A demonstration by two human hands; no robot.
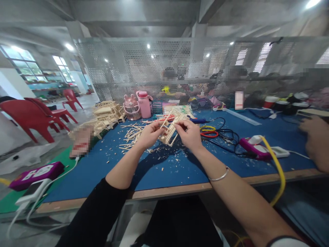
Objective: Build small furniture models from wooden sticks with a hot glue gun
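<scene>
Between my hands, just above the blue tabletop (113, 175), is a small frame of thin wooden sticks (171, 132), held tilted. My left hand (151, 134) pinches its left side with thumb and fingers. On the opposite side, the fingers of my right hand (189, 134) are closed on the frame's upper right part. Loose wooden sticks (132, 135) lie in a heap beyond my left hand. Behind my right hand a blue-handled tool (199, 120) with a dark cord rests on the table.
Assembled wooden pieces (108, 115) are stacked at the back left, near a pink bottle (144, 105) and a clear pink jug (132, 108). Purple power strips (257, 149) and cables lie right and left. A co-worker's hand (317, 137) is at the right edge. A perforated screen (144, 68) stands behind.
</scene>
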